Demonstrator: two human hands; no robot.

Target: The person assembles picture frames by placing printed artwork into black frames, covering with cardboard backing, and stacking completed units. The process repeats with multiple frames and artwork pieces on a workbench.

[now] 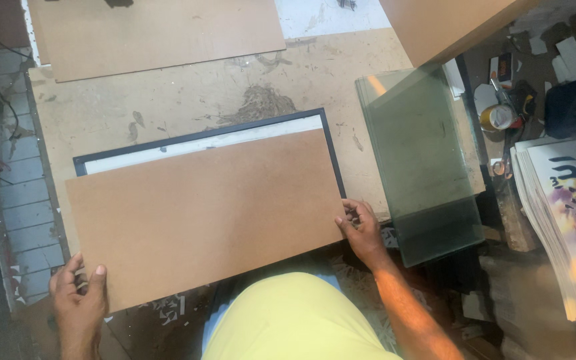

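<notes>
While we steady the brown backing board (205, 217) over the black frame (201, 137), left hand (78, 297) and right hand (361, 227) grip opposite corners, probably for alignment.

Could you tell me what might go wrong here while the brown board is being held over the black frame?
The stack of glass panes sits close beside the right hand and overhangs the workbench edge; a nudge from the backing board could likely tip or chip it. The board lies skewed across the black frame, so it may jam or scrape the white sheet inside. The left hand grips only a corner, so the board might slip.
</notes>
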